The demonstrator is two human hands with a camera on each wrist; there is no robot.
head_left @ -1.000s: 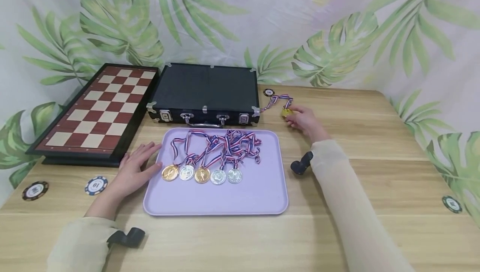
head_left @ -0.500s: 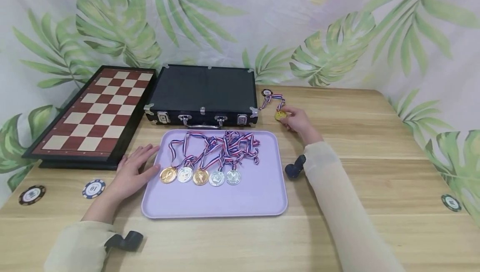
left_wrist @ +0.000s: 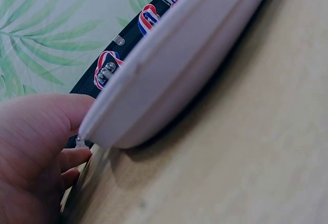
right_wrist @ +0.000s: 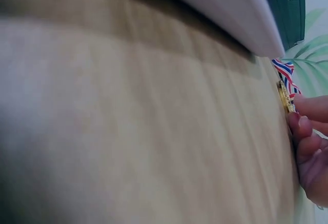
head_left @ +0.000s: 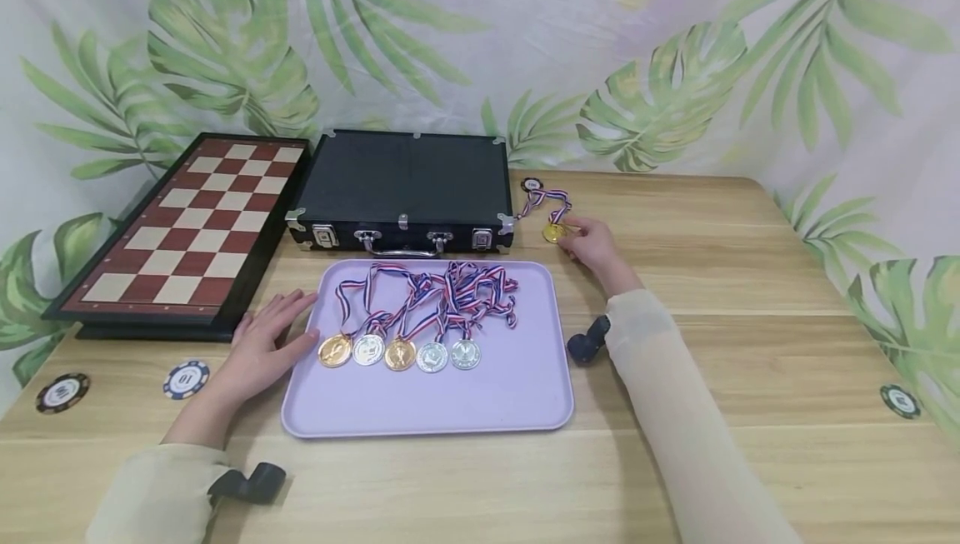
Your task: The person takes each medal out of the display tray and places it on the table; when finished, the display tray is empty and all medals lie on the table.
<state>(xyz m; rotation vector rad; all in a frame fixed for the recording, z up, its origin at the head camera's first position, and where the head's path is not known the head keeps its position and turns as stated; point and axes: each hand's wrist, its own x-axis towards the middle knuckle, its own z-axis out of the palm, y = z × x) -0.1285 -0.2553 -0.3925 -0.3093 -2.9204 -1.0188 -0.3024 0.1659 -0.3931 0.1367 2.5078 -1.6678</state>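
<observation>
A gold medal with a red, white and blue ribbon lies on the wooden table just right of the black case. My right hand pinches its edge with curled fingertips; in the right wrist view the medal sits right against them. A lavender tray holds several gold and silver medals in a row, their ribbons tangled behind. My left hand lies flat on the table against the tray's left rim, fingers straight.
A shut black case with metal latches stands behind the tray, and a chessboard lies to its left. Poker chips lie at the left front, behind the medal and at the far right.
My right hand has drawn the gold medal a little leftward, closer to the case corner. The left hand has stayed by the tray.
</observation>
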